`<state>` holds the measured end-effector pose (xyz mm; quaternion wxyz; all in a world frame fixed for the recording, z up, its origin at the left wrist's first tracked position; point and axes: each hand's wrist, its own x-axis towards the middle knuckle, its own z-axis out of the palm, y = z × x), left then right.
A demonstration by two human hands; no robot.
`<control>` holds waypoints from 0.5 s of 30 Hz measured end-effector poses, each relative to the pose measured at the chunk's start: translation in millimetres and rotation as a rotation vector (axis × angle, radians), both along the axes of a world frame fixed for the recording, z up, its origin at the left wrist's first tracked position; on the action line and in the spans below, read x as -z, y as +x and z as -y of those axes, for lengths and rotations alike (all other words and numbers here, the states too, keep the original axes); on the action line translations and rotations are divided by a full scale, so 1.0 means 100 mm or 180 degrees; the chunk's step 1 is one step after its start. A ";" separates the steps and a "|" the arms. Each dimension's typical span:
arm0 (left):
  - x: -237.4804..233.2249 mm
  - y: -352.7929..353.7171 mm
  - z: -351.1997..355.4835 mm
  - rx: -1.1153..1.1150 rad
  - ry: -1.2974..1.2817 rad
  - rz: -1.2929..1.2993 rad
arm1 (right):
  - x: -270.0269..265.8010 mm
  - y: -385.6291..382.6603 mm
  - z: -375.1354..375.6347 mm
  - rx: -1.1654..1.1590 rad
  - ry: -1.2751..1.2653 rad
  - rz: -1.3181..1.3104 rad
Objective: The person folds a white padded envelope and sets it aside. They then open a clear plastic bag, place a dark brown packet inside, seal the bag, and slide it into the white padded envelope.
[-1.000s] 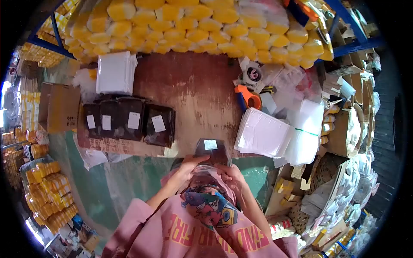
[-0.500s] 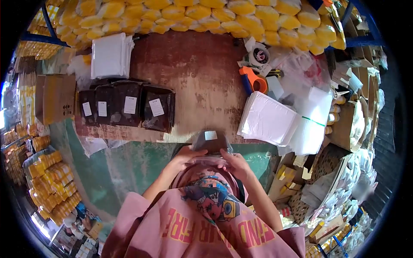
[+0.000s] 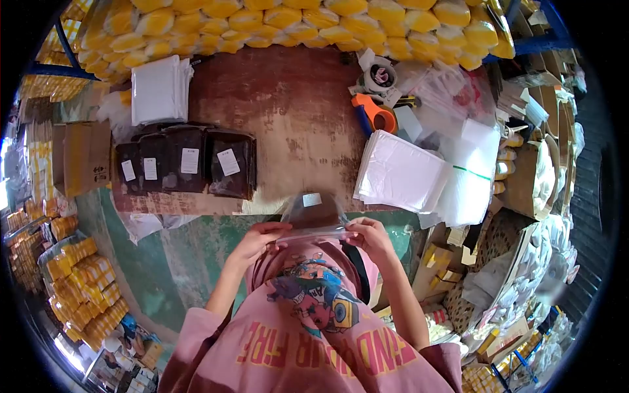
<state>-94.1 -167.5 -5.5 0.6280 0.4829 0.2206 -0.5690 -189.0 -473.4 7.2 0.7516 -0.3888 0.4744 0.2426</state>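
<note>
A clear plastic bag (image 3: 331, 230) with a dark brown packet (image 3: 313, 213) inside hangs in front of my body, at the table's near edge. On the packet's far end is a small white label (image 3: 312, 200). My left hand (image 3: 261, 240) pinches the left corner of the bag's near edge. Its right corner is gripped between the fingers of my right hand (image 3: 371, 237). Between the two hands that edge is stretched fairly straight. Several similar dark packets (image 3: 232, 177) with white labels stand in a row on the table, left of the bag.
The wooden table (image 3: 295, 124) has a white stack of packs (image 3: 160, 90) at back left. On its right lie flat white bags (image 3: 400, 173), an orange tape dispenser (image 3: 377, 114) and a tape roll (image 3: 380, 76). Yellow packs (image 3: 314, 26) line the back; a cardboard box (image 3: 82, 157) stands left.
My hands have moved apart, from over the packet to the corners of the bag's near edge, which is now pulled wide. The view has shifted slightly.
</note>
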 end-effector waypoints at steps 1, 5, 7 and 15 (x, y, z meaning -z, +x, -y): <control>0.00 -0.02 0.00 -0.0057 -0.0141 0.0073 | -0.04 0.01 -0.01 0.0042 -0.0038 0.0110; 0.14 -0.12 -0.03 0.0440 -0.0029 0.1640 | -0.01 0.00 0.00 -0.0048 0.0227 0.0594; 0.29 -0.15 0.04 0.1311 0.0843 0.3610 | 0.20 -0.07 0.05 0.0062 0.0685 0.0763; 0.79 -0.19 0.31 0.0703 -0.0102 0.3701 | 0.18 0.08 0.00 -0.2671 -0.3500 0.3103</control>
